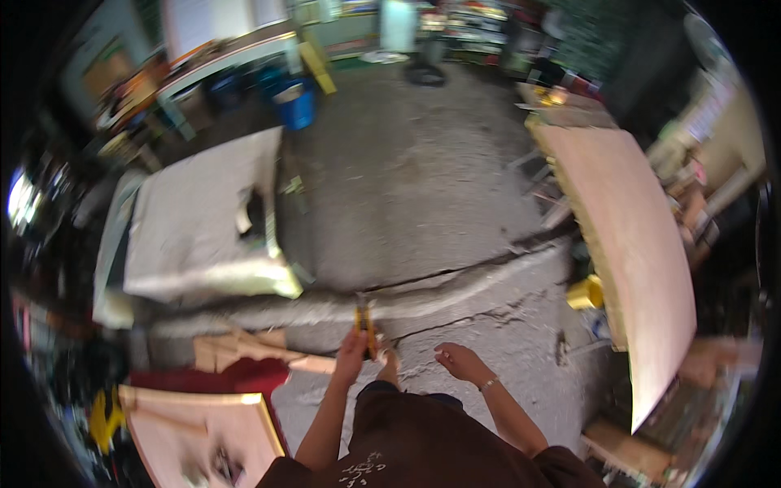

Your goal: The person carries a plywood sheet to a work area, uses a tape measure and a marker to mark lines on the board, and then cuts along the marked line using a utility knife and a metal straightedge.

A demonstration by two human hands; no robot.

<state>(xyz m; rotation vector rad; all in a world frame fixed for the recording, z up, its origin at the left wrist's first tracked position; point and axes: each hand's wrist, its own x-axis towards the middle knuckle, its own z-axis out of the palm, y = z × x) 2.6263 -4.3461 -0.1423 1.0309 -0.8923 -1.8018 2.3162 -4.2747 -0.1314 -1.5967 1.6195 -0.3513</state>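
My left hand (351, 356) is closed around a slim yellow-and-black hand tool (364, 327), shaped like pliers, with its grey tip pointing away from me. Blur hides its finer detail. To the right, my right hand (462, 363) hangs in the air over the concrete floor, its fingers curled in and nothing visible in them. A bracelet (488, 383) circles that wrist. Neither hand touches a table or panel.
A pale-covered table (195, 220) stands ahead left; a long wooden panel (626, 220) lies on supports at right. Near left are a framed wood panel (203, 431) and wood strips (252, 348). A raised concrete ridge (423, 302) crosses the floor. A blue bin (297, 110) stands farther off.
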